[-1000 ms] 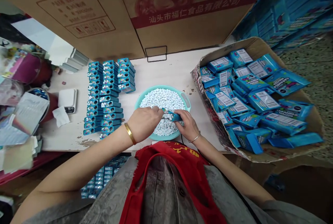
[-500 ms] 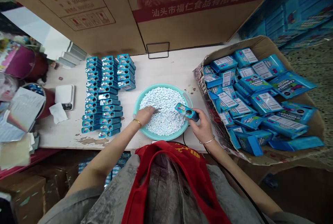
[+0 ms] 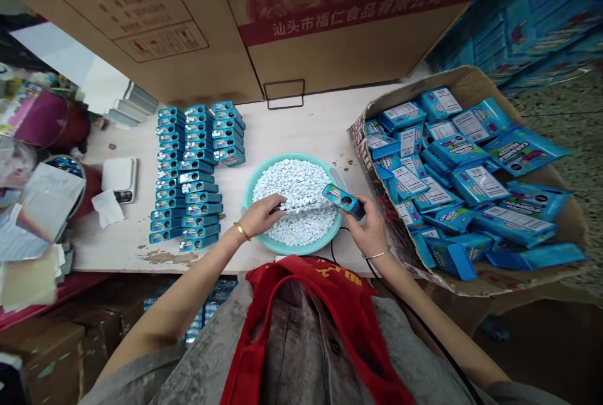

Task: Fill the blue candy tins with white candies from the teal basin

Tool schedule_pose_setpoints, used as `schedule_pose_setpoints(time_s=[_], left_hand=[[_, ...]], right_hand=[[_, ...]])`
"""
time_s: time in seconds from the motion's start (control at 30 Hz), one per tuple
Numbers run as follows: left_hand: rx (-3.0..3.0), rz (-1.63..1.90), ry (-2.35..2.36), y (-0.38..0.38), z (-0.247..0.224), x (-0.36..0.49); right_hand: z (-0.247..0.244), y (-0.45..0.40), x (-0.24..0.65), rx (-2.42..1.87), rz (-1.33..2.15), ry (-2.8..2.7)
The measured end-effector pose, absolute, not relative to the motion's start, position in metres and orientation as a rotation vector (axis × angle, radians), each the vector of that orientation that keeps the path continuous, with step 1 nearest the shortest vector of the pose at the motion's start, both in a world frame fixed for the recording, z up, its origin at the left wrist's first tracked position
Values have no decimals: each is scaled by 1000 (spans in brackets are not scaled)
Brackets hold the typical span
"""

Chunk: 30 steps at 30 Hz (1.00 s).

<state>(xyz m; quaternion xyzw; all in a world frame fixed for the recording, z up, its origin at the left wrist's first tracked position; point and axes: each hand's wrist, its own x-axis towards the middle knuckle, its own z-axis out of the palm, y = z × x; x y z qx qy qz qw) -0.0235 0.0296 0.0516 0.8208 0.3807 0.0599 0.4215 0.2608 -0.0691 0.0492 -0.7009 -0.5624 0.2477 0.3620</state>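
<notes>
Left hand: It is over the bowl with the fingers bent. The fingertips are at the white candies. It may pinch something small and thin, but I cannot tell.

Right hand: It is closed around one end of the blue tin and holds it up.

Blue tin: It is in the right hand, just over the right side of the bowl's rim. It lies on a slant and has a dark round spot near one end.

Bowl: This round teal bowl sits on the counter, right in front of the person. It is full of white candies.

Stacks of tins: Many blue tins stand in neat rows on the counter, to the left of the bowl.

Box: This low cardboard box is at the right end of the counter. It is full of loose blue packets.

Counter: It is pale, with a few brown marks. A small white scale and a tissue lie at the left.

Behind: A big brown carton stands along the far side.
</notes>
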Motion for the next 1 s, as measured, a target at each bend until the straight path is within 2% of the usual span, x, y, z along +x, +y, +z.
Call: schedule_pose_setpoints(time_s=[0.17,0.43,0.6,0.73,0.87,1.0], left_hand=[[2272,31,869,44,117,-21],[2580,-604,946,40,195,32],[2599,-631,943,37,222,39],[2500,-439,1015,52,212,12],[2331,-114,904,64,164,-4],[2237,-54,786,67,124,-2]], right_hand=[[46,-60,247,-1669,598,-1654],[43,-55,221,-1517,620,-1752],[40,-58,217,-1516,705,-1680],[41,-55,215,-1485,798,-1618],[47,-49,204,-1404,850,-1587],[57,-32,201,-1288,892,-1658]])
